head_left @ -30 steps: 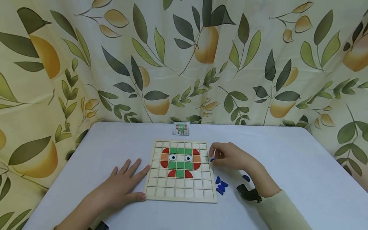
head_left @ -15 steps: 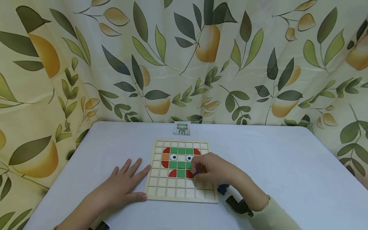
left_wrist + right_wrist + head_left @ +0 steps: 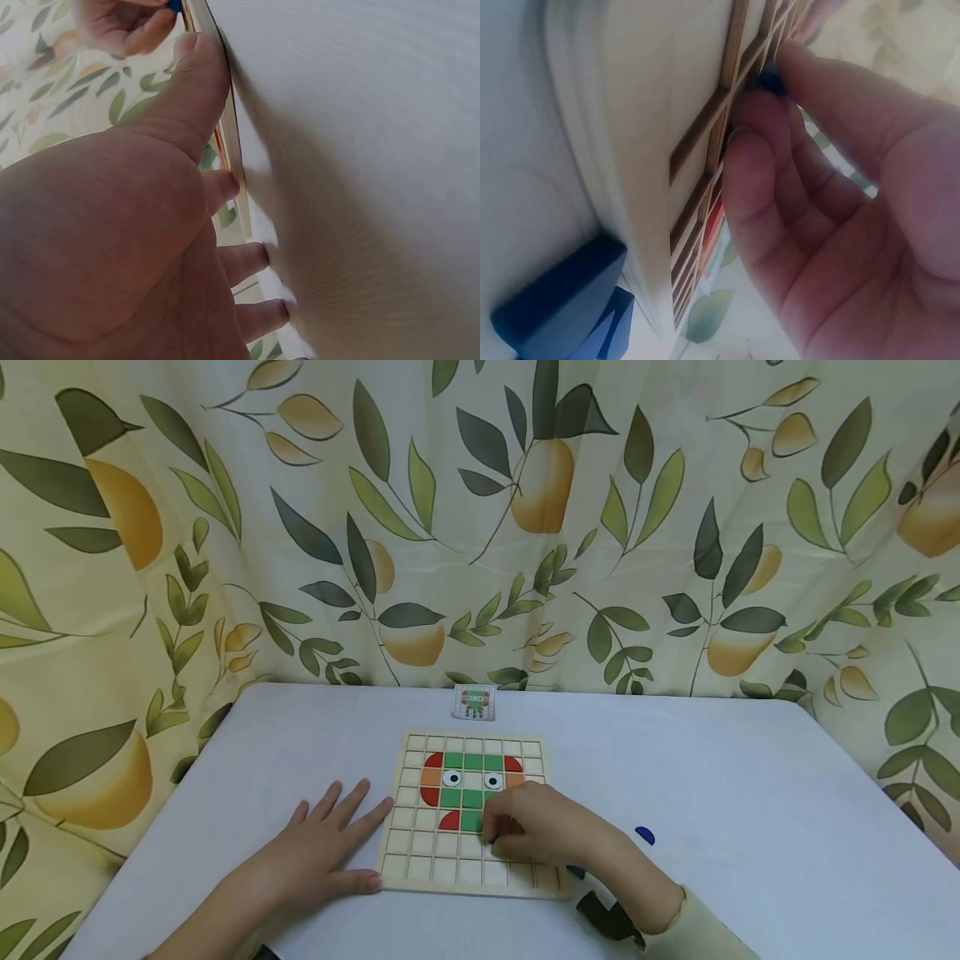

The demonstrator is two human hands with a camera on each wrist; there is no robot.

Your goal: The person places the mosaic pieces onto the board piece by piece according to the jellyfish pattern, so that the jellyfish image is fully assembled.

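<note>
A square wooden grid board [image 3: 420, 875] lies on the white table, with red, green and orange pieces and two eye pieces set in its upper cells. My right hand [image 3: 543, 825] is over the board's lower middle, pinching a small blue piece [image 3: 772, 79] between thumb and fingers. Only a sliver of that piece shows in the head view, at the cells below the green one; its full shape is hidden. Spread fingers of my left hand [image 3: 318, 847] rest on the table, with the thumb and a fingertip touching the board's left edge.
One blue half-round piece [image 3: 644, 835] lies on the table right of the board. More blue pieces [image 3: 562, 300] sit by the board's edge, partly hidden by my right arm. A small picture card [image 3: 474, 702] lies behind the board, before a leaf-patterned curtain [image 3: 480, 568].
My right hand has come from beside the board's right edge onto its lower middle, carrying the blue piece, then shifted slightly left and nearer me. The left hand stays put.
</note>
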